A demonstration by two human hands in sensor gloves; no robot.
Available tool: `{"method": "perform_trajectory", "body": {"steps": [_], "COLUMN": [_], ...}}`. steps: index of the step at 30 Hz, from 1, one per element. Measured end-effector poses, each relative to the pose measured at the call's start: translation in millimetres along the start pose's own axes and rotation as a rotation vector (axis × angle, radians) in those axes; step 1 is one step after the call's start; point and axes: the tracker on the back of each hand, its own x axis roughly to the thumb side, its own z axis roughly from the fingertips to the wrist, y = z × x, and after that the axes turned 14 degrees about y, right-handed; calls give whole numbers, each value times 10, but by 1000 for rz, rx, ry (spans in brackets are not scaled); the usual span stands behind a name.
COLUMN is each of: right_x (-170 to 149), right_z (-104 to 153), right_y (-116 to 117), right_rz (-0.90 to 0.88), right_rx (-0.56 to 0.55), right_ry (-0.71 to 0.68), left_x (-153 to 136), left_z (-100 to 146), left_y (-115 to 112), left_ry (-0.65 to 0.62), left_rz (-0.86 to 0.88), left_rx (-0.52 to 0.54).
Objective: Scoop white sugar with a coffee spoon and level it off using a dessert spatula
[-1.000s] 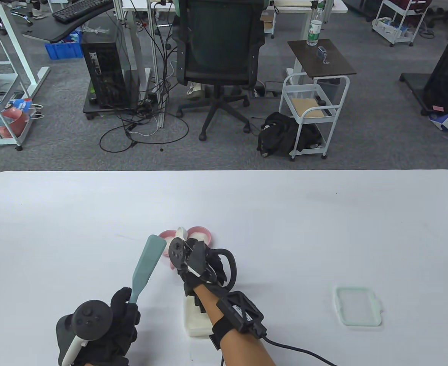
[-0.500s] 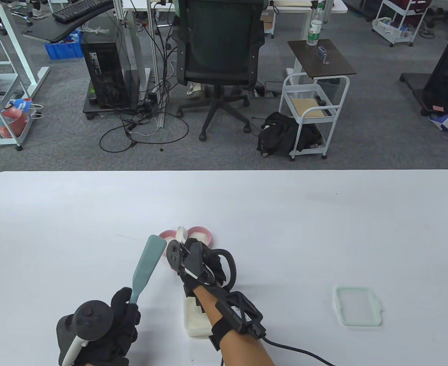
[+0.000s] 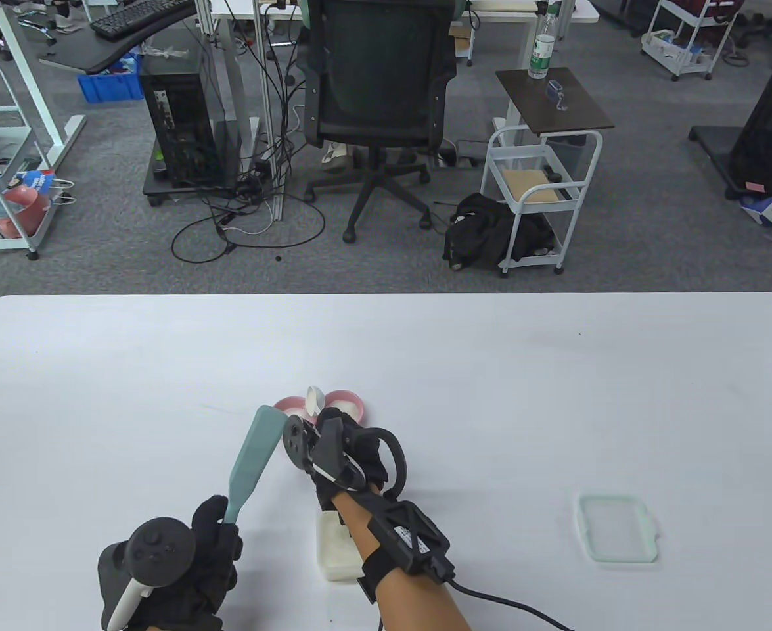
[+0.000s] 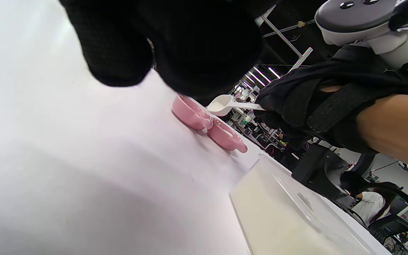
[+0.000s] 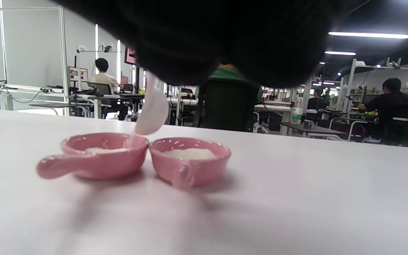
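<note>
Tipping since a second earlier, the right hand (image 3: 353,453) pinched the coffee spoon (image 4: 225,104) above the pink bowls (image 5: 190,157) of sugar; the left hand (image 3: 208,545) gripped the dessert spatula (image 3: 254,453), so levelling looked imminent.

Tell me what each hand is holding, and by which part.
The left hand grips the spatula by its handle end. The right hand holds the white spoon by its handle, bowl over the pink dishes.

Open-plan office: swivel chair (image 3: 378,98), desks, computer tower (image 3: 179,128), keyboard (image 3: 139,16).
</note>
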Motion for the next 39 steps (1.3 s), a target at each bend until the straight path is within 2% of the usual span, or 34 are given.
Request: {"method": "perform_trajectory", "body": {"steps": [18, 25, 39], "right_x": [179, 140, 176], "right_z": [227, 232, 225], "right_y": [57, -3, 23], "right_rz": [109, 161, 188], "right_rx": [-78, -90, -95], "right_ry": [-143, -134, -110], "left_x": [-1, -2, -1], "left_z": [5, 5, 6], "left_y": [7, 11, 10], "left_ry": [6, 6, 13], "left_rz": [6, 7, 10], "left_rx": [3, 3, 4]}}
